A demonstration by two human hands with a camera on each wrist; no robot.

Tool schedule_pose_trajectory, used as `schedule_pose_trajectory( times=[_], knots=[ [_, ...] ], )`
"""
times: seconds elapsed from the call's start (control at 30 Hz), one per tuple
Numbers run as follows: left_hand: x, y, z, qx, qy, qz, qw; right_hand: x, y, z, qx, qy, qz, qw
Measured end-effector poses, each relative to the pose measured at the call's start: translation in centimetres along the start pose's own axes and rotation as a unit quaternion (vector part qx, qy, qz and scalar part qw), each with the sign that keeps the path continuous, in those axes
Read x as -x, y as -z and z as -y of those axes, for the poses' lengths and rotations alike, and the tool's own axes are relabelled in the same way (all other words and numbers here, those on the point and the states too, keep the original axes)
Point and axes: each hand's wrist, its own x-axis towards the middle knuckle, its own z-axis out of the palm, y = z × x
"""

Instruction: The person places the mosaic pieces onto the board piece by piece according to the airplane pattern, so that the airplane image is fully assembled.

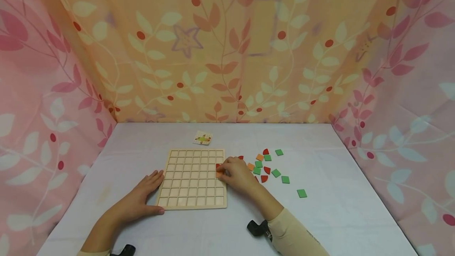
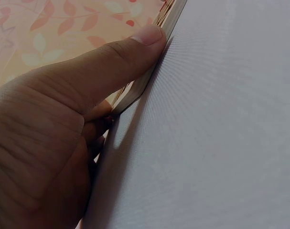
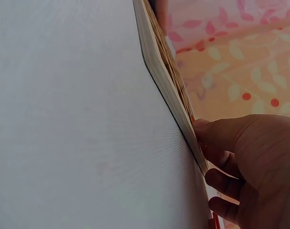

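One gridded wooden board (image 1: 192, 181) lay at lower centre of the frame. The left hand (image 1: 142, 192), fingers apart, touched its left edge. The right hand (image 1: 239, 174) pinched one orange tile (image 1: 218, 175) at its right edge, beside one red piece (image 1: 218, 165). Loose, right of centre: seven green tiles (image 1: 285, 179), two orange squares (image 1: 260, 157), five red wedges (image 1: 267, 170), some partly hidden.

Behind the white table (image 1: 355, 220) hung an orange cloth (image 1: 261, 66) patterned with pale leaves and red dots, with a purple star outline (image 1: 187, 40) above the table's far edge. A pink cloth (image 1: 42, 86) rose left of the table, a second pink cloth (image 1: 408, 94) right of it.
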Motion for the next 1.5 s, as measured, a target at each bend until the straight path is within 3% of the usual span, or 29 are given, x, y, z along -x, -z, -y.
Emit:
schedule_pose_trajectory(
  times=[0.3,0.87,1.13,1.5],
  knots=[
    [0.2,-0.1,0.2,-0.001,0.005,0.001,1.0000,0.1,-0.1,0.5,0.009,0.000,-0.013,0.9999],
    [0.5,0.0,-0.3,0.006,0.014,0.006,0.9999,-0.1,0.6,1.1,0.013,-0.001,-0.002,0.9999],
    [0.3,0.0,-0.2,0.001,0.008,0.003,1.0000,0.1,3.8,1.8,-0.010,0.023,-0.029,0.9993],
    [0.0,0.0,-0.1,0.003,0.014,0.006,0.9999,1.5,9.1,1.3,0.013,0.041,-0.019,0.9989]
  ],
)
